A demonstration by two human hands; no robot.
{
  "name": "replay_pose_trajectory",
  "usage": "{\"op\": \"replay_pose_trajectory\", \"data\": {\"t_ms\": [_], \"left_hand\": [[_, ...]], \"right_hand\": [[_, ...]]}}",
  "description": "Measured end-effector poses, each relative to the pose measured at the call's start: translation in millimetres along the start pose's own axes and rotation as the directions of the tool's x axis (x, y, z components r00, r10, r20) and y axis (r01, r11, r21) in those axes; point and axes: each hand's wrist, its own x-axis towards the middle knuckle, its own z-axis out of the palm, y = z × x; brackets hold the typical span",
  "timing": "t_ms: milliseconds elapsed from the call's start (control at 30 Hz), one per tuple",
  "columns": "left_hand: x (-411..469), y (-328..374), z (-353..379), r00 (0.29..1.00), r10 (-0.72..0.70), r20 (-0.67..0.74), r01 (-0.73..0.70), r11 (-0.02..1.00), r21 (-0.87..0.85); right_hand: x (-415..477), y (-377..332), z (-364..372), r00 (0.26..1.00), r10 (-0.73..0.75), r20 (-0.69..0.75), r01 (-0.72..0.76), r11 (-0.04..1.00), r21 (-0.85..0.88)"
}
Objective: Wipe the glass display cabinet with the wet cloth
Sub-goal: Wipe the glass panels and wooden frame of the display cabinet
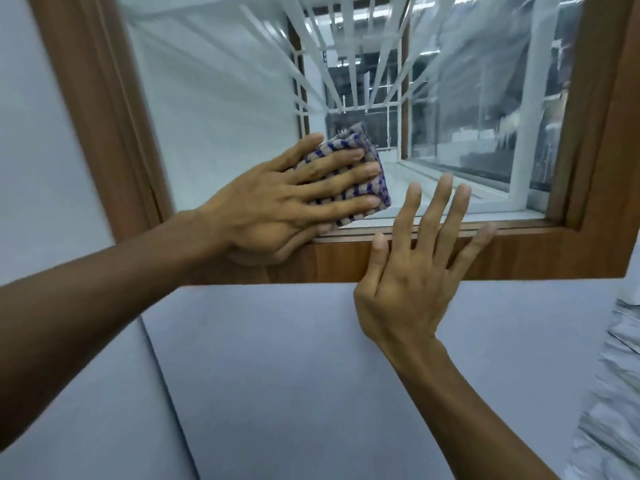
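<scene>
The glass display cabinet has a brown wooden frame [519, 261] around a glass pane [221, 109]. A folded checked cloth [360, 147], beige and purple, is pressed flat against the lower middle of the glass. My left hand [277, 202] lies over it, fingers spread and pointing right, holding it to the pane. My right hand [415, 271] rests flat on the frame's bottom rail to the right of the cloth, fingers apart and pointing up onto the glass, holding nothing.
Behind the glass is a white interior with white bars and reflections of ceiling lights. Pale grey panels [294, 375] surround the frame below and to the left. A crumpled silvery sheet [616, 393] shows at the right edge.
</scene>
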Motion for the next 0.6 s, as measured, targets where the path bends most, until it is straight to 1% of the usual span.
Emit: {"op": "replay_pose_trajectory", "data": {"t_ms": [33,100,167,233,300,433,500,567,600], "left_hand": [[4,5,1,0.995,-0.099,-0.020,0.099,0.995,0.008],[16,21,0,0.954,-0.289,-0.082,0.289,0.957,-0.009],[20,33,7,0.873,-0.469,-0.134,0.462,0.883,-0.082],[11,47,16,0.792,-0.595,-0.135,0.577,0.802,-0.151],[5,62,20,0.750,-0.652,-0.106,0.626,0.753,-0.204],[21,70,17,0.767,-0.633,-0.108,0.598,0.765,-0.239],[7,64,21,0.754,-0.648,-0.111,0.614,0.755,-0.231],[-22,56,26,0.699,-0.707,-0.106,0.674,0.701,-0.234],[-35,52,28,0.665,-0.739,-0.106,0.705,0.669,-0.235]], "right_hand": [[-1,-5,1,1.000,-0.021,0.009,0.021,1.000,0.021],[2,-19,4,1.000,0.016,0.007,-0.016,0.998,0.056],[3,-21,4,1.000,0.029,0.009,-0.030,0.998,0.052],[6,-16,3,0.999,-0.032,0.028,0.031,0.999,0.033],[9,-15,3,0.993,-0.112,0.032,0.112,0.994,0.000],[8,-17,9,0.993,-0.118,-0.017,0.118,0.993,-0.022],[8,-14,9,0.992,-0.124,-0.014,0.124,0.992,-0.008],[10,-16,8,0.990,-0.138,0.002,0.138,0.990,0.011],[11,-21,9,0.985,-0.173,0.014,0.172,0.985,0.014]]}}
